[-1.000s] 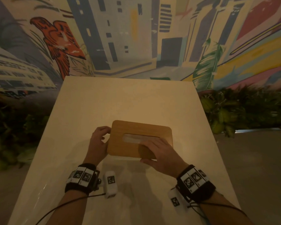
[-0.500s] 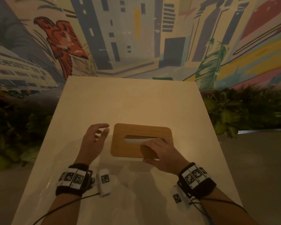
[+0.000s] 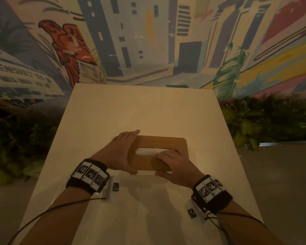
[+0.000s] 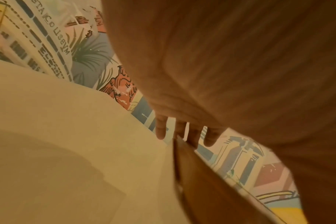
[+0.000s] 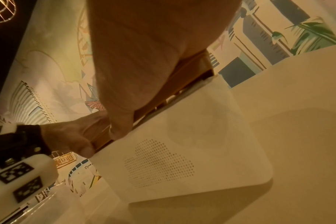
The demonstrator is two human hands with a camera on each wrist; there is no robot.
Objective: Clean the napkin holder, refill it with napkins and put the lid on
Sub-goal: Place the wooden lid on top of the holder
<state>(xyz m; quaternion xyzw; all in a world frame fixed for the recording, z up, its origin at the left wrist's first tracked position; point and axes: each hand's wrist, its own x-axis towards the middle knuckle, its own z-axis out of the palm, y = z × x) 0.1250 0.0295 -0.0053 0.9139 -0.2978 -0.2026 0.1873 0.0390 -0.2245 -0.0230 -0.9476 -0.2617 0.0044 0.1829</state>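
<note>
The napkin holder stands on the table with its wooden lid (image 3: 162, 144) on top, and a white napkin (image 3: 147, 150) shows through the lid's oval slot. My left hand (image 3: 125, 151) spans the lid's left end, thumb at the near corner and fingers (image 4: 160, 130) reaching past the far edge. My right hand (image 3: 166, 165) holds the near right part, bent fingers on top and thumb against the front edge. In the right wrist view the holder's white body (image 5: 182, 151) with a dotted pattern sits under the lid (image 5: 192, 68).
The white table (image 3: 148, 106) runs away from me to a painted mural wall. Leafy plants (image 3: 263, 121) border its right side and more plants (image 3: 16, 138) its left. A grey floor lies at the right.
My left hand, lifted off beside the lid half a second ago, has come back down over the lid's left end. The right hand has stayed on the near right part.
</note>
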